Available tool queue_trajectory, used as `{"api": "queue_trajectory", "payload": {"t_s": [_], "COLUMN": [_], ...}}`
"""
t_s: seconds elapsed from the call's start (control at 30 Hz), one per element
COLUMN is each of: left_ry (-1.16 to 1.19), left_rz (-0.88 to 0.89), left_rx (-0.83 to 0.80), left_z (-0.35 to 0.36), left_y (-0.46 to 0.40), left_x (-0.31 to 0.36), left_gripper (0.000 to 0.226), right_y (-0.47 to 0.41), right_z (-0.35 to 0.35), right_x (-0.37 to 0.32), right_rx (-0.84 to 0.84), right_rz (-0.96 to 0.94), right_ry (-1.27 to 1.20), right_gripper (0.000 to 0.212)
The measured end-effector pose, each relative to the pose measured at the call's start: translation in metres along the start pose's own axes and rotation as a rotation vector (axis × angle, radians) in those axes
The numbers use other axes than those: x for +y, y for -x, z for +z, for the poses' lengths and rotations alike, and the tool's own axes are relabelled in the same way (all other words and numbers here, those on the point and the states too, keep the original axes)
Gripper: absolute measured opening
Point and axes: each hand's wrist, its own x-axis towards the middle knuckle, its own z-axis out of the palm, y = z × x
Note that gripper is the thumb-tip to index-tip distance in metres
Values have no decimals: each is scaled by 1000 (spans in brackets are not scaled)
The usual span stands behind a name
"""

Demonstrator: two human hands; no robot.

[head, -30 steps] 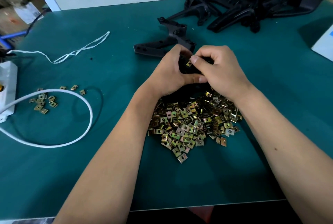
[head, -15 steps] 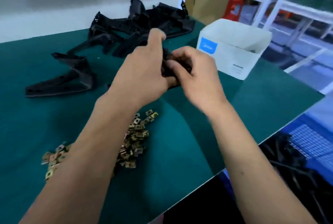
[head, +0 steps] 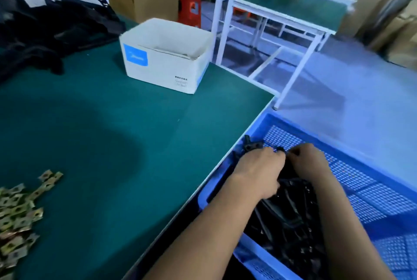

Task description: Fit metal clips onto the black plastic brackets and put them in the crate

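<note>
While both hands [head: 286,167] grip it, bracket [head: 251,145] sits inside crate [head: 370,180].

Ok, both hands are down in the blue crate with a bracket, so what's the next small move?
Probably let go: the left hand and right hand hold the bracket low inside the blue crate, over other brackets already there.

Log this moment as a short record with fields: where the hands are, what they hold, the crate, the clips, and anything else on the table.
hands: left hand and right hand both down inside the blue crate
held: a black bracket, gripped between both hands
crate: beside the table's right edge, black brackets piled in it
clips: loose pile of metal clips on the green table
other: white cardboard box, open; heap of unfinished brackets at the far left
</note>
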Motion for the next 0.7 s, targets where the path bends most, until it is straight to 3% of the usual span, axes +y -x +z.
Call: {"api": "queue_trajectory", "payload": {"t_s": [0.07,0.13,0.2,0.27,0.4,0.47,0.53,0.6,0.7], "left_ry": [112,253,383,367,278,212,124,64,-54], "left_rz": [-3,-24,-96,-181,-370,-547,-708,-860,-1105], "left_rx": [16,172,389,604,865,932,997,1091,1189], "left_z": [10,2,-20,-53,-112,-134,-149,-159,-163], "left_y": [4,9,16,27,68,106,150,201,277], "left_x": [-9,-17,-26,-41,-95,-128,-158,-181,-211], "left_gripper": [37,22,9,6,5,8,10,16,22], "right_y": [4,5,7,16,49,71,97,131,177], "right_z": [9,7,-1,-12,-18,-6,16,44,82], "right_x": [-2,-21,-63,-122,-238,-292,-346,-390,-435], "right_rx": [-34,98,298,430,556,426,123,-116,-325], "right_rz": [91,86,-22,-146,-425,-641,-839,-985,-1206], "right_ry": [81,21,-87,-166,-308,-367,-446,-398,-208], "right_gripper": [29,33,22,11,20,17,11,11,13]}}
